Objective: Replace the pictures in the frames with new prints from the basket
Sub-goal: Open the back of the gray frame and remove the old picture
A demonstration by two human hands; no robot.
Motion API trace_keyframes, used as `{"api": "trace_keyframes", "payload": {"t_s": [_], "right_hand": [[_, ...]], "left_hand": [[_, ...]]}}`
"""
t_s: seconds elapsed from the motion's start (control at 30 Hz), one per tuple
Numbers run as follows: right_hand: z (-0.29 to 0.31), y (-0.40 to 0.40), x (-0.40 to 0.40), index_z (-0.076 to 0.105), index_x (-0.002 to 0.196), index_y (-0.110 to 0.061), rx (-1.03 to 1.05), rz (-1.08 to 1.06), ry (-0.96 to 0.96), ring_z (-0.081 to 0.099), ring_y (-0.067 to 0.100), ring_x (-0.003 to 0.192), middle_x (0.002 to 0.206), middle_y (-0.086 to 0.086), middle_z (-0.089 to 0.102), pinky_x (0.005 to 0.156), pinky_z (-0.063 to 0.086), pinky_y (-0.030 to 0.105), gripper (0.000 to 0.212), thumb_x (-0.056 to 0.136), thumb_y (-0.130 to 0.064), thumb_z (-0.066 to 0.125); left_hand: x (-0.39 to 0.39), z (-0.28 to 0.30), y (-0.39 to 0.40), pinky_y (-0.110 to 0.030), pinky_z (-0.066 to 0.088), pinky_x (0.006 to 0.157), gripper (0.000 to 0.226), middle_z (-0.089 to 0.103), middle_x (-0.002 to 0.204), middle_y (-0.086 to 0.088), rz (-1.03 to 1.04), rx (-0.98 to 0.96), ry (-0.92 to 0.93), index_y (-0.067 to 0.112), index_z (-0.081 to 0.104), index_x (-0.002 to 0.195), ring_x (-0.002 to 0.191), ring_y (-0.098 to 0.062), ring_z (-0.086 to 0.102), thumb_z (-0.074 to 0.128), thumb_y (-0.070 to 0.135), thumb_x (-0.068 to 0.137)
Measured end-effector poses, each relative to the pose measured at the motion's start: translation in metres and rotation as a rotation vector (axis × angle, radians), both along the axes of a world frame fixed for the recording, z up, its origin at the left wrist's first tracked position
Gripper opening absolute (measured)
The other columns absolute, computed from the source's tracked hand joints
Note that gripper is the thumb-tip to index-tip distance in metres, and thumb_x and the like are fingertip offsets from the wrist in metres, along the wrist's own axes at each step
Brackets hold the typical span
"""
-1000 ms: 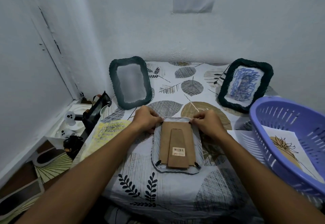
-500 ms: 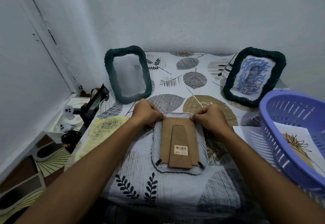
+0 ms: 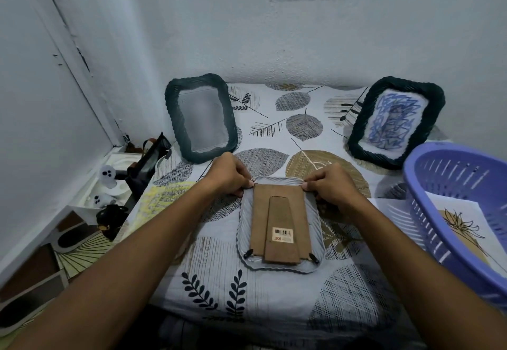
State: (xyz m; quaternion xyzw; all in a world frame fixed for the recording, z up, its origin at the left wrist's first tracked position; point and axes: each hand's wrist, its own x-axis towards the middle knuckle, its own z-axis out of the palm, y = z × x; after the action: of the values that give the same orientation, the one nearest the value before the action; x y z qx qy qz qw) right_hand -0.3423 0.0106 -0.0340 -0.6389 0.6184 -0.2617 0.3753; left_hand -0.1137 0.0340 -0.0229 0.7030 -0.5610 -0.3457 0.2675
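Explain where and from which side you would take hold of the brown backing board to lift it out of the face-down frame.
Probably the backing board's far top edge, from above. The left hand and right hand already pinch those corners, while two black clips pin the near end.

Light grey frame lies face-down at table centre — brown backing board up, barcode sticker on its stand. Two dark frames stand tilted at the back: left one holds a blurry grey picture, right one a blue scribble. Purple basket far right — prints inside.
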Motion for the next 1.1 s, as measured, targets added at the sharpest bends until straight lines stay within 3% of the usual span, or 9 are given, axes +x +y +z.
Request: {"api": "trace_keyframes", "payload": {"t_s": [0.23,0.4,0.5,0.63,0.77,0.9,1.0,1.1], "right_hand": [[0.001,0.002,-0.001,0.075,0.096,-0.006,-0.043,0.036,0.048,0.053,0.01,0.047,0.058,-0.002,0.062,0.045,0.044,0.024,0.012,0.086,-0.007,0.068],[0.0,0.009,-0.002,0.076,0.093,-0.006,-0.103,0.031,0.036,0.054,0.01,0.052,0.061,-0.002,0.062,0.056,0.045,0.028,0.011,0.087,-0.012,0.068],[0.001,0.023,-0.006,0.077,0.083,-0.011,-0.197,0.034,0.073,0.058,0.012,0.061,0.064,-0.003,0.066,0.062,0.045,0.028,0.011,0.086,-0.018,0.069],[0.001,0.054,-0.013,0.075,0.08,-0.014,-0.217,-0.002,0.051,0.065,0.019,0.07,0.073,0.002,0.07,0.069,0.053,0.039,0.01,0.081,-0.023,0.075],[-0.001,0.088,-0.016,0.073,0.091,-0.006,-0.156,-0.009,0.033,0.066,0.025,0.074,0.079,0.009,0.071,0.068,0.054,0.038,0.026,0.075,-0.025,0.08],[0.001,0.118,-0.018,0.069,0.085,0.005,-0.161,-0.011,0.025,0.066,0.034,0.074,0.08,0.022,0.069,0.068,0.054,0.045,0.032,0.075,-0.022,0.081],[0.003,0.134,-0.019,0.068,0.088,0.009,-0.161,-0.023,0.043,0.067,0.036,0.075,0.082,0.024,0.069,0.068,0.054,0.047,0.038,0.075,-0.024,0.081],[0.001,0.143,-0.018,0.068,0.082,0.005,-0.147,-0.026,0.06,0.061,0.027,0.058,0.076,0.021,0.07,0.059,0.053,0.045,0.034,0.074,-0.026,0.081]], "left_hand": [[0.001,-0.001,0.003,-0.016,0.049,0.043,0.009,0.07,0.068,-0.012,-0.04,-0.041,-0.064,0.001,0.075,0.087,0.041,-0.006,0.061,0.075,0.002,0.079],[0.0,0.002,0.012,-0.037,0.06,0.059,0.012,0.072,0.074,-0.015,-0.021,-0.084,-0.057,-0.002,0.073,0.088,0.054,-0.02,0.069,0.076,0.005,0.079],[-0.003,0.002,0.029,-0.035,0.059,0.059,0.017,0.071,0.075,-0.013,0.005,-0.16,-0.084,0.003,0.067,0.093,0.056,-0.021,0.068,0.075,0.011,0.08],[-0.006,-0.006,0.06,-0.038,0.056,0.079,0.041,0.071,0.088,-0.013,0.056,-0.202,-0.148,0.002,0.067,0.11,0.079,-0.025,0.068,0.078,0.022,0.076],[-0.013,-0.01,0.096,-0.036,0.057,0.074,0.043,0.072,0.086,-0.013,0.091,-0.175,-0.111,0.002,0.067,0.109,0.072,-0.025,0.067,0.08,0.023,0.073],[-0.02,-0.011,0.126,-0.025,0.049,0.043,0.037,0.067,0.076,-0.009,0.139,-0.103,0.031,0.0,0.064,0.107,0.049,-0.025,0.067,0.079,0.014,0.076],[-0.025,-0.012,0.139,-0.035,0.057,0.048,0.043,0.066,0.07,-0.005,0.164,-0.099,0.104,-0.003,0.062,0.11,0.048,-0.027,0.067,0.08,0.012,0.075],[-0.028,-0.013,0.15,-0.038,0.06,0.054,0.05,0.068,0.074,-0.01,0.183,-0.097,0.146,-0.003,0.061,0.115,0.049,-0.024,0.068,0.082,0.012,0.072]]}}
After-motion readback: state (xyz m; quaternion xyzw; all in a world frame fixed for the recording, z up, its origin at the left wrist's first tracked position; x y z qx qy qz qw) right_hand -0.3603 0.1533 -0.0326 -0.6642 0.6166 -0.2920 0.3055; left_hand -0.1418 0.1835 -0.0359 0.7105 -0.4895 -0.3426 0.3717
